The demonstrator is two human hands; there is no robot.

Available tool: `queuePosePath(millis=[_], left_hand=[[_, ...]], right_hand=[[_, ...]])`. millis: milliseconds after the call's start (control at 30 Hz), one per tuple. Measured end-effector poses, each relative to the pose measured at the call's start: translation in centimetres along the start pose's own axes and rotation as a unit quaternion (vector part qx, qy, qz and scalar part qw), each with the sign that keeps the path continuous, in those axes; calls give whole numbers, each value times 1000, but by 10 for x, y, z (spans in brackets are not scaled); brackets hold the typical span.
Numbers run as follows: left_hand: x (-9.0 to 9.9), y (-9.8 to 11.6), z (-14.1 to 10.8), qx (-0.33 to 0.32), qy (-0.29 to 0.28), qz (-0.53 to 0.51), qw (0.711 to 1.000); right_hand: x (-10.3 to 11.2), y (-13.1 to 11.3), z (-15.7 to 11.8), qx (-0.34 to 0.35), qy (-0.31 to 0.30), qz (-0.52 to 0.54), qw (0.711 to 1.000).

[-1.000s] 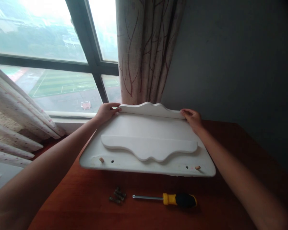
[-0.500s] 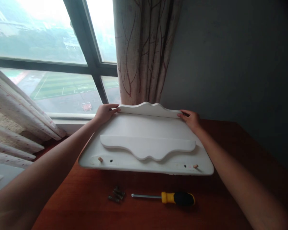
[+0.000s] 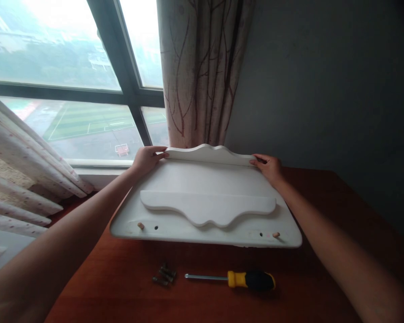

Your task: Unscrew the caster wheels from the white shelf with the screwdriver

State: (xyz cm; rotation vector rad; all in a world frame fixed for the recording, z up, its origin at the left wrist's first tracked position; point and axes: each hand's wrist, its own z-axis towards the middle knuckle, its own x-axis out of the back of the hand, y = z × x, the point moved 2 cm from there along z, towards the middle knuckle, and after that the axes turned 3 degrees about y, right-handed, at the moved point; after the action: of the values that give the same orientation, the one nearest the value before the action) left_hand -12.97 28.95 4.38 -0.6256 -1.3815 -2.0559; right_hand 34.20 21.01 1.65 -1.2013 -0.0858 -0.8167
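A white wavy-edged board [image 3: 208, 154] stands upright along the far edge of a large white panel [image 3: 202, 176]. My left hand [image 3: 150, 158] pinches its left end, and my right hand [image 3: 268, 167] pinches its right end. On the near half of the panel lies a second wavy white board [image 3: 208, 208], touched by neither hand. Two wooden dowels stick up from the panel's near corners, the left dowel [image 3: 140, 225] and the right dowel [image 3: 276, 235], each beside a small dark hole.
On the brown table [image 3: 121, 278], in front of the panel, lie several metal screws [image 3: 164, 274] and a yellow and black screwdriver [image 3: 251, 280]. Behind are a window, a patterned curtain [image 3: 198, 72] and a dark wall.
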Motion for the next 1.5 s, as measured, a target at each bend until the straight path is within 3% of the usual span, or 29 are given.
queuePosePath(millis=[600,1067,1500], left_hand=[[0,3,0,-24,-14,22,999],[5,17,-12,-83,48,148,984],[8,4,-5,-101,14,83,991]], right_hand=[[-1,2,0,-2,-3,1,1000],[1,-3,-2,10,-1,-9,1000],[-1,0,-1,22,-1,-13,1000]])
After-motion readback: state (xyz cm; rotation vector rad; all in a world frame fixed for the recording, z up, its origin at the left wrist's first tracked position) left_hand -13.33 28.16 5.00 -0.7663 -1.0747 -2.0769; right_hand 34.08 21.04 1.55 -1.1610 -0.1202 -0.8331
